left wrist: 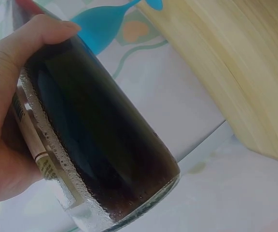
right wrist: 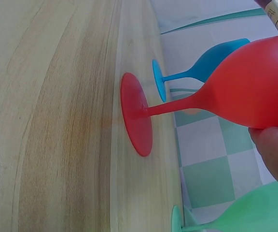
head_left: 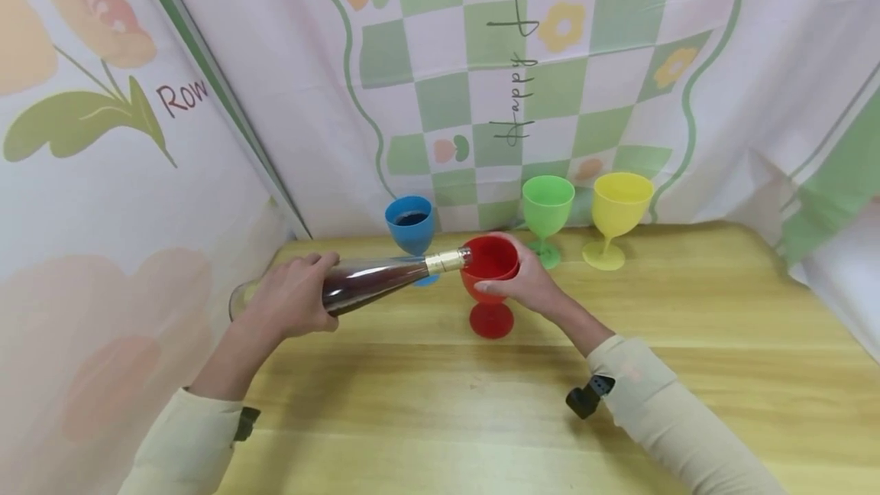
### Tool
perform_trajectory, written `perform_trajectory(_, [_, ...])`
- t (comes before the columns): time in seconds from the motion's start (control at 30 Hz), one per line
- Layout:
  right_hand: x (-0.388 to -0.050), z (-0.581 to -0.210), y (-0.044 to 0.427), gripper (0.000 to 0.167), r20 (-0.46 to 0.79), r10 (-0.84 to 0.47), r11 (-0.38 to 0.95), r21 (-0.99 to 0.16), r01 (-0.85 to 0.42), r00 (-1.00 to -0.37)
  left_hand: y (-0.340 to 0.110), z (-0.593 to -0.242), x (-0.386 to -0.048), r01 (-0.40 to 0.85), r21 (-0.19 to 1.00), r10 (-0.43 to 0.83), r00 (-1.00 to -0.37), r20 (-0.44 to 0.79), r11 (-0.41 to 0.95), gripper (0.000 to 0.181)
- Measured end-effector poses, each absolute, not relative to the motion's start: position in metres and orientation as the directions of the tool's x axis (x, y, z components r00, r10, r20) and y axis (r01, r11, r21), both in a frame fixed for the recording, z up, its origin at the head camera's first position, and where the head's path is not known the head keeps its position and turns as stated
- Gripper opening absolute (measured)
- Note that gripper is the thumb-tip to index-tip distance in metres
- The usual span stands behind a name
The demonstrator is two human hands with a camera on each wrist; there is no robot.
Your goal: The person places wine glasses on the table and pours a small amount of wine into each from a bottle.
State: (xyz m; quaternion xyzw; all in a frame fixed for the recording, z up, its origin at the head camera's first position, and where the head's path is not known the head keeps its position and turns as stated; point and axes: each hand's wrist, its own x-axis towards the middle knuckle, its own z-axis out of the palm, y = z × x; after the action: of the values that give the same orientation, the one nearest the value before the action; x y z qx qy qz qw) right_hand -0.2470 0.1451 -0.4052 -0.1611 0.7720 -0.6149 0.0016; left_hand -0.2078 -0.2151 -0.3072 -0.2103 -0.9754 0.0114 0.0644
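My left hand [head_left: 292, 296] grips a glass bottle [head_left: 374, 281] of dark liquid, tilted nearly level, its gold-banded mouth at the rim of a red goblet [head_left: 491, 319]. In the left wrist view the hand [left wrist: 8, 106] wraps the bottle [left wrist: 95, 125], with bubbles along the glass. My right hand [head_left: 529, 281] holds the red goblet's bowl from the right side. The right wrist view has the red goblet [right wrist: 250, 82] upright, its base on the table, and part of the hand [right wrist: 276, 150] at the bowl. Whether liquid is flowing, I cannot tell.
Behind stand a blue goblet [head_left: 410, 228] with dark liquid in it, a green goblet [head_left: 548, 208] and a yellow goblet [head_left: 621, 208]. The wooden table [head_left: 474, 403] ends at a patterned curtain [head_left: 440, 105] at the back, with another curtain on the left.
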Motion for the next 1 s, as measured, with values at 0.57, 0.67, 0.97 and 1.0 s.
perform_trajectory(0.57, [-0.241,-0.416,0.139,0.074,0.238,-0.256,0.157,-0.946,-0.283,-0.937,-0.219,-0.313,-0.199,0.394,-0.031,0.395,-0.912,0.107,0.919,0.088])
perform_trajectory(0.67, [-0.241,-0.414,0.14,0.075,0.238,-0.255,0.156,-0.946,-0.283,-0.937,-0.218,-0.312,-0.2,0.39,-0.034,0.391,-0.914,0.106,0.92,0.089])
perform_trajectory(0.97, [-0.246,-0.408,0.144,0.075,0.249,-0.246,0.166,-0.941,-0.293,-0.937,-0.215,-0.307,-0.206,0.39,-0.043,0.392,-0.912,0.123,0.92,0.087])
perform_trajectory(1.0, [-0.247,-0.408,0.144,0.075,0.251,-0.245,0.167,-0.941,-0.295,-0.937,-0.214,-0.306,-0.206,0.39,-0.042,0.392,-0.912,0.122,0.92,0.087])
